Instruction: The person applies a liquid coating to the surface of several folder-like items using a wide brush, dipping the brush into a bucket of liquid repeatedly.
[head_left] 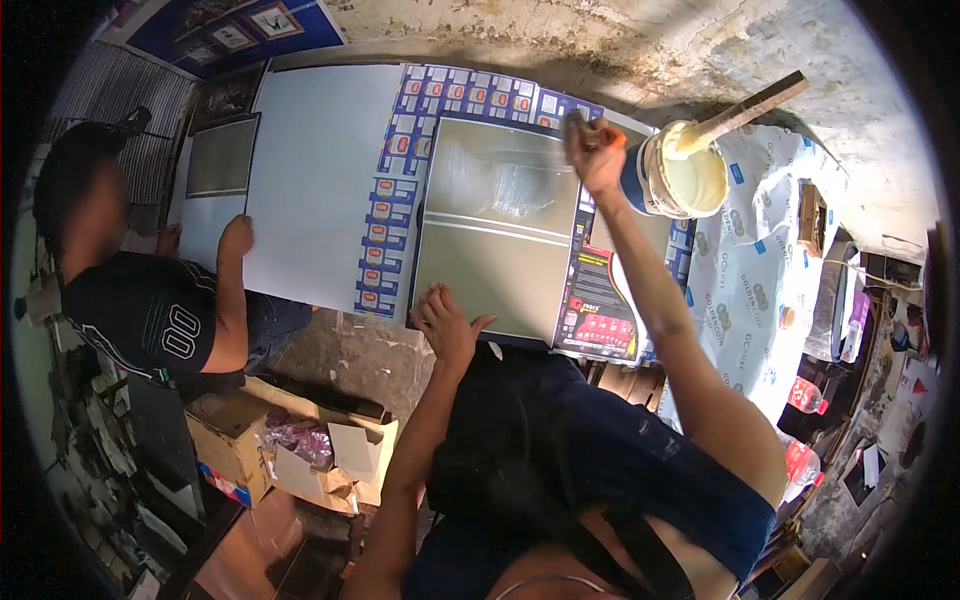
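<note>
My left hand lies on the lower left part of an olive-grey panel with its fingers spread. Pale stripes cross the panel's middle, and whitish, wet-looking smears show on its upper half. Over the panel's far right corner, my right hand is closed round an orange-handled tool. The tool's greyish head is partly hidden and blurred, so its kind is unclear. Right beside that hand stands a bucket of cream-coloured paste, a wooden stick leaning out of it.
Printed blue sheets and a black-and-red poster lie around the panel. To the left, a person works at a white board. An open cardboard box stands below them. White printed sheeting covers the right side.
</note>
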